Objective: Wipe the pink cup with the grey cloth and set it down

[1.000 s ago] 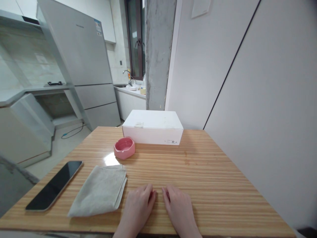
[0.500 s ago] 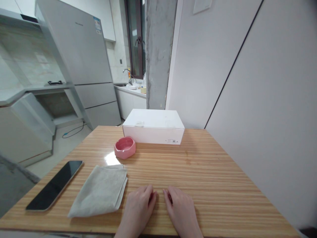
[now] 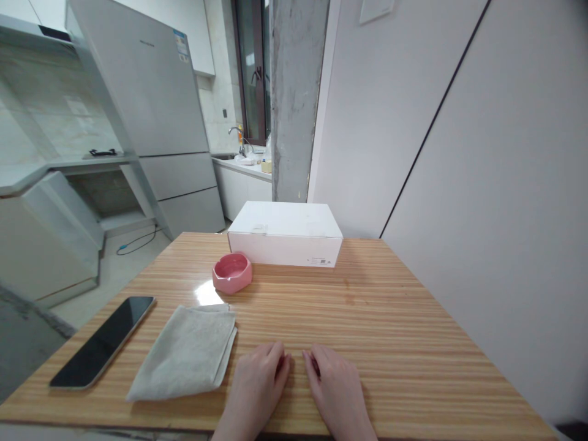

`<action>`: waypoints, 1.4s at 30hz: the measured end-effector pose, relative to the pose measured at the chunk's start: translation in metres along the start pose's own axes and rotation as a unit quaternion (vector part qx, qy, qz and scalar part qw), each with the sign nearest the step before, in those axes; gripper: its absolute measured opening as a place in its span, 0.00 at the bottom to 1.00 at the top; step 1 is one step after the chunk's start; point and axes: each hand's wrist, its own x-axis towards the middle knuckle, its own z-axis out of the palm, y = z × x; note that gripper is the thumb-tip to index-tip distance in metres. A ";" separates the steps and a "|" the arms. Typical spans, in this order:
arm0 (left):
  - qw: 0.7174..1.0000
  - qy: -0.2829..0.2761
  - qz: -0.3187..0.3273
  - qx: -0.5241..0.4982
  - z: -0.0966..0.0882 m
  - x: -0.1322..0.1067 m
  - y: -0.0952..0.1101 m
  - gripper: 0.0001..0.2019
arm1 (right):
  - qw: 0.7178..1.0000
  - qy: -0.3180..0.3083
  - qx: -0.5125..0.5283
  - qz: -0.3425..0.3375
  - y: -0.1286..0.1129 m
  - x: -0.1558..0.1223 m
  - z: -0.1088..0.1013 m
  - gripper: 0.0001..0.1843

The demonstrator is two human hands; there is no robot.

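Observation:
Both of my hands rest on the wood-grain table (image 3: pixel 390 343) near its front edge, curled into loose fists a small gap apart. My left hand (image 3: pixel 260 380) lies just right of a folded grey cloth (image 3: pixel 186 352), its fingers tucked under. My right hand (image 3: pixel 337 383) mirrors it, thumb toward the left one. No object shows in either. Left of the cloth a smartphone (image 3: pixel 103 343) lies flat with its dark screen up. Farther back sits a pink faceted bowl (image 3: pixel 232 274), close against the front left corner of a white closed box (image 3: pixel 289 236).
A pale wall (image 3: pixel 482 214) borders the table on the right. Behind stand a grey concrete pillar (image 3: pixel 296 104), a silver refrigerator (image 3: pixel 151 104) and a counter with a sink faucet (image 3: pixel 239 138). A cable (image 3: pixel 135 245) lies on the floor at the left.

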 end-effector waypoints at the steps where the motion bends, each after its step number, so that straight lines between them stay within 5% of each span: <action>1: 1.000 0.002 0.001 0.000 0.000 0.000 0.000 0.09 | 1.000 -0.001 0.000 0.001 0.000 0.000 0.000 0.19; 42: 1.000 0.010 0.010 0.020 0.002 -0.001 0.001 0.09 | 1.000 0.005 -0.018 -0.013 0.000 -0.001 0.002 0.19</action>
